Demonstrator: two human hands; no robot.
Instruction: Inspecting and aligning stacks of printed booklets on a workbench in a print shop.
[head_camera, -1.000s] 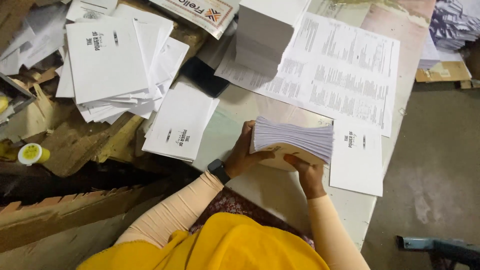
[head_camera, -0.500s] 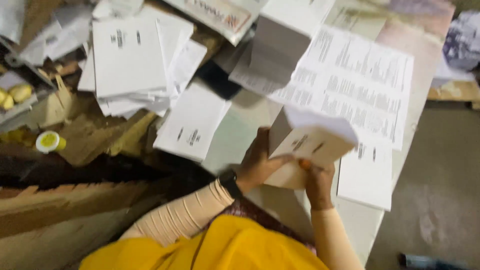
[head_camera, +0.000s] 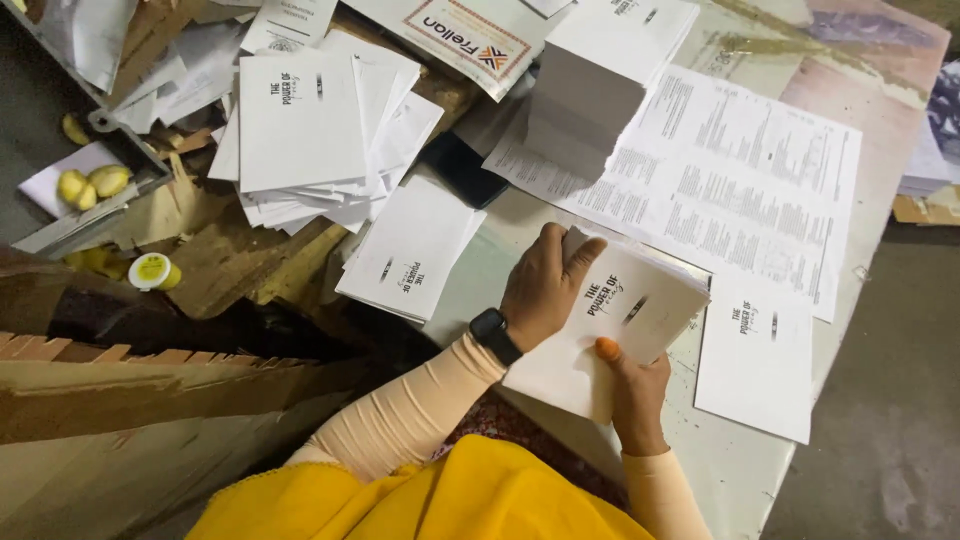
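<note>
Since a moment ago the booklet stack (head_camera: 610, 330) has tipped flat, its white cover now facing up instead of its page edges. It lies near the front edge of the bench (head_camera: 740, 470), gripped from both sides: the left hand (head_camera: 545, 285) curls over its far left corner, and the right hand (head_camera: 632, 385) pinches its near edge with the thumb on top. At far left a shallow tray (head_camera: 120, 190) holds a white card and a few small yellow pieces, hard to identify. A yellow-capped bottle (head_camera: 152, 270) lies just near it. Loose white booklets (head_camera: 310, 130) are heaped at the far left; one more (head_camera: 412, 250) lies beside the left hand, another (head_camera: 755, 355) at right. A large printed sheet (head_camera: 740, 180) spreads beyond, partly under a tall paper block (head_camera: 595, 80) cut off at the top.
</note>
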